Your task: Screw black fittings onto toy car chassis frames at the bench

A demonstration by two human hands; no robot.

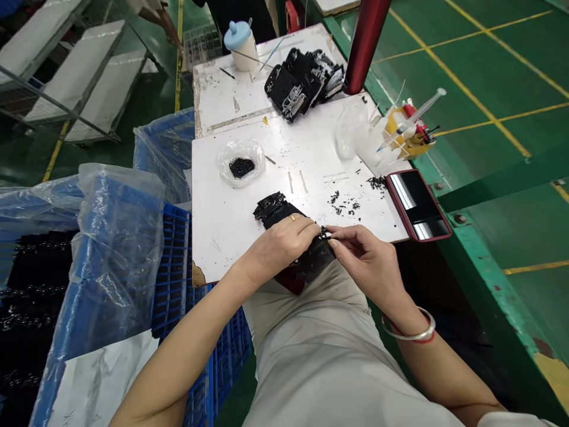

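Note:
A long black plastic assembly, which resembles a toy car chassis, lies tilted over the front edge of the white table, partly above my lap. My left hand is closed over its middle and hides part of it. At its right side, my right hand pinches a small black piece between thumb and fingertips, touching the assembly. How that piece sits against the assembly cannot be made out. A dark red part shows below my left hand, under the black body.
Small black pieces lie scattered right of the assembly. A plastic bag holds more. Behind stand stacked black assemblies, a lidded cup and a red post. A phone lies rightmost; blue crates stand left.

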